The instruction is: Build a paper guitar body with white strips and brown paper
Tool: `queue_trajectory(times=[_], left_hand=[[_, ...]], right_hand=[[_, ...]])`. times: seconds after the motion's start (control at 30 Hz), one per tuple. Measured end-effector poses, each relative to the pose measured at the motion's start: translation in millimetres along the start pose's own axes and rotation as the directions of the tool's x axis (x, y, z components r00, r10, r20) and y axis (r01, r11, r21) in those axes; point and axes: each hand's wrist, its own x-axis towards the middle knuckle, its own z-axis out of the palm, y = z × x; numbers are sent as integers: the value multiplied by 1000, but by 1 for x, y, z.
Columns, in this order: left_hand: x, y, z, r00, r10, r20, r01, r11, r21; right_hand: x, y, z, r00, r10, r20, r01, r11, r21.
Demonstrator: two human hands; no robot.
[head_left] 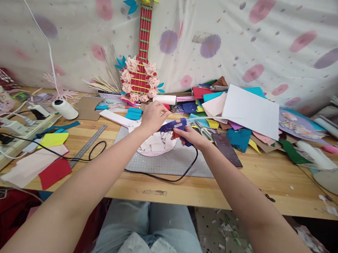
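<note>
The right hand (190, 136) grips a blue plastic glue gun (173, 125) above a pink-rimmed piece (157, 155) layered with white scraps (153, 142); the left hand (154, 116) is nearly pinched, any hold unclear. Probably hot, the gun could burn the left hand if its black cord (194, 162) snagged.

Right hand (191, 136), frame centre: gripping blue glue gun (173, 125). Left hand (154, 116): hovering just left. White pieces (157, 144): lying beneath. Red guitar (143, 53): standing upper centre. Ruler (88, 146): lying centre-left.
</note>
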Motion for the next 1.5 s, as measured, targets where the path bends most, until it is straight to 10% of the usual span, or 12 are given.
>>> queue_trajectory(times=[0.33, 0.73, 0.97, 1.5], left_hand=[[34, 44, 1, 901, -55, 430, 46, 998, 30], [0, -1, -8, 984, 40, 174, -33, 998, -45], [-50, -50, -2, 921, -230, 313, 159, 959, 236], [-54, -53, 15, 881, -401, 251, 294, 880, 373]], right_hand=[[14, -11, 19, 973, -40, 226, 53, 997, -53], [-13, 10, -20, 1000, 17, -15, -17, 1000, -3], [-21, 25, -23, 985, 171, 40, -167, 982, -85], [-11, 19, -14, 983, 180, 48, -173, 978, -119]])
